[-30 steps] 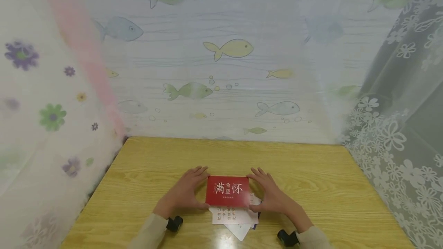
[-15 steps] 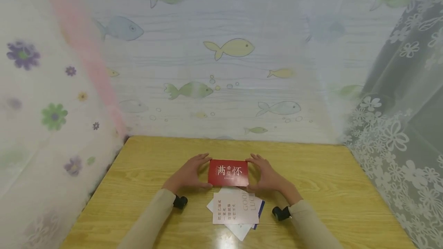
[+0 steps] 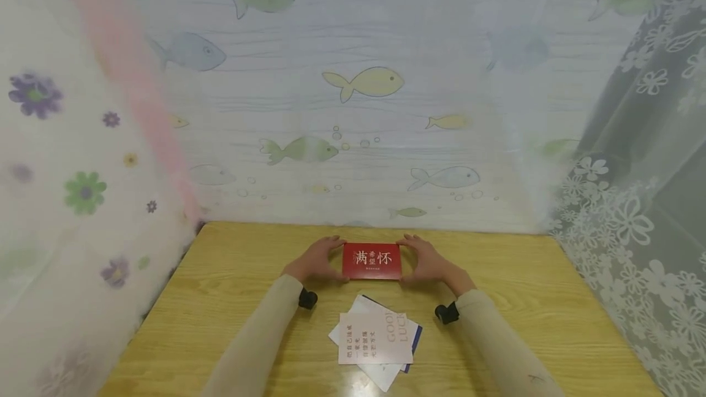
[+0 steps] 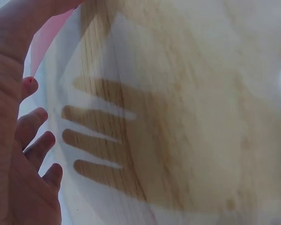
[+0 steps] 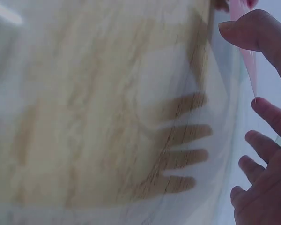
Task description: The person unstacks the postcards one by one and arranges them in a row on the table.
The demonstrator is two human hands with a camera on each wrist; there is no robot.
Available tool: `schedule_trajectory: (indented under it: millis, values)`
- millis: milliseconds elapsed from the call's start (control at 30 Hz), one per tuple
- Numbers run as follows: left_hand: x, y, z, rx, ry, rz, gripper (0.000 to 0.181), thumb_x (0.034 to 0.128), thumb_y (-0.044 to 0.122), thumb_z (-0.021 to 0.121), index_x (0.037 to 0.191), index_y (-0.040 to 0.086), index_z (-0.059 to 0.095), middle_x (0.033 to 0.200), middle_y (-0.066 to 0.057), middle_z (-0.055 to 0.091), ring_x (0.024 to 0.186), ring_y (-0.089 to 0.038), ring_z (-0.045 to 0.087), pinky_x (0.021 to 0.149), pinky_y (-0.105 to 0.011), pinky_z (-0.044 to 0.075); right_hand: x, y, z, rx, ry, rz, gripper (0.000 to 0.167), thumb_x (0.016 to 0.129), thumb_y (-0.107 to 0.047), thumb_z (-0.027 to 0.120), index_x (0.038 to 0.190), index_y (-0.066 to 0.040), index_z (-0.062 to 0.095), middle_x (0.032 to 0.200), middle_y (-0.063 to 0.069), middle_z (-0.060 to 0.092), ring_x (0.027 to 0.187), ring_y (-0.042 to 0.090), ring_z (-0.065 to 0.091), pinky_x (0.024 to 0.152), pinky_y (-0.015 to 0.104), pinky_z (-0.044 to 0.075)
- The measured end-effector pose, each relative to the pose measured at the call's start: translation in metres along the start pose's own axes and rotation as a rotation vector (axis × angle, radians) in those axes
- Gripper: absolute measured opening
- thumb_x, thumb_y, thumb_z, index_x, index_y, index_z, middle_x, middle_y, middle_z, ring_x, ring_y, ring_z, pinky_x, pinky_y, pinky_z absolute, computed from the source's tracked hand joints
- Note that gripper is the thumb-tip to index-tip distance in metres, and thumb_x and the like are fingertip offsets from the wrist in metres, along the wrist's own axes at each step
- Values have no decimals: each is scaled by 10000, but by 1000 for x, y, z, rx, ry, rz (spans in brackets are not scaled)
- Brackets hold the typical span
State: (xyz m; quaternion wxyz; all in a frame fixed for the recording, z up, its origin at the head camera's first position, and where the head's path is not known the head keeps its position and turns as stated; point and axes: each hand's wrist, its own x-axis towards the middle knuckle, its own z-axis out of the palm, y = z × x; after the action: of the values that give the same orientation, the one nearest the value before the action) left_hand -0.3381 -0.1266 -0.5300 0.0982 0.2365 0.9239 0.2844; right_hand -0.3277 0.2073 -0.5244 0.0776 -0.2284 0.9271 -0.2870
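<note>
A red card with white characters (image 3: 372, 269) is held by its side edges between both hands, over the far part of the table. The left hand (image 3: 318, 260) grips its left edge, thumb at the near corner and index finger at the far corner. At the right edge, the right hand (image 3: 427, 260) holds it the same way. In the left wrist view, the card (image 4: 49, 40) shows as a pink sliver beside the left hand (image 4: 30, 154). The right wrist view has the card's edge (image 5: 249, 58) between thumb and index finger of the right hand (image 5: 267, 154).
Nearer the person, several overlapping cards lie on the wood-patterned table (image 3: 231, 287), a pale pink printed card (image 3: 375, 348) on top and a white one (image 3: 380, 377) beneath. A fish-print curtain (image 3: 353, 195) hangs behind the table, with lace fabric (image 3: 623, 219) at the right.
Both hands have carried the red card away from the person, off the other cards toward the table's far edge, and slightly right. The pale pink card beneath has come into full view.
</note>
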Motion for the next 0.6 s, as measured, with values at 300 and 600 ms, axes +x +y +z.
schedule_trajectory:
  millis: [300,600]
  values:
    - [10,2,2,24,-8,-28,979,743,434,883,1554,124,431,1660,-129,300,1539,-401,215,1220,-610,259,10,8,-1,-7,-25,43,940,687,-313,902,1499,-87,486,1637,228,297,1520,505,171,1190,718,186]
    - [14,6,3,148,-22,-14,968,808,513,811,1585,138,371,1675,-135,254,1561,-373,158,1277,-532,142,17,13,-6,-42,-22,31,955,654,-288,896,1494,-77,491,1623,248,314,1504,524,199,1179,708,239]
